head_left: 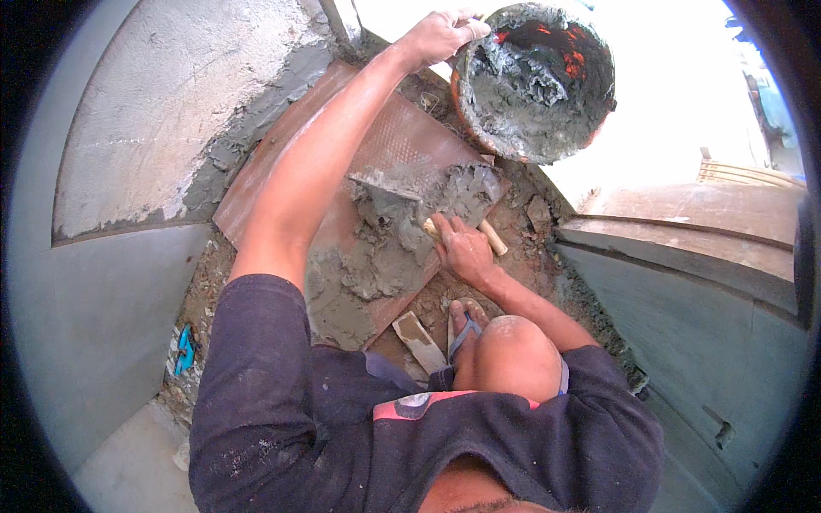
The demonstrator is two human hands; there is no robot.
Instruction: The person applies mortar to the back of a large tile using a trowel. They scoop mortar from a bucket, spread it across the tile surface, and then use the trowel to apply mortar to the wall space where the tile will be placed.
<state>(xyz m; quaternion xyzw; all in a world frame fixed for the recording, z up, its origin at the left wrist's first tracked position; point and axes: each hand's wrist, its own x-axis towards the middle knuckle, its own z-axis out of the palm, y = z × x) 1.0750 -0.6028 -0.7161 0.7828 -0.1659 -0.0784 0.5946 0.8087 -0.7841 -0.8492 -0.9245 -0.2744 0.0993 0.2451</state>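
My left hand [440,38] reaches far forward, its fingers closed on the rim of a round bucket [457,107]. Wet grey mortar coats the bucket's inside, and its mouth faces me. My right hand [469,252] is wrapped around the wooden handle of a trowel [386,188], whose blade lies in the mortar pile [389,248]. A second wooden handle [493,238] shows just right of my right hand; a mortar-covered lump lies beyond it. Under the mortar is a reddish-brown textured sheet [410,132].
A partly plastered wall [162,111] rises at the left, with grey panels [111,291] below. Wooden ledges [684,248] top the right wall. A small wood piece [419,344] lies by my sandalled foot [468,321]. A blue object [185,349] sits on rubble at left.
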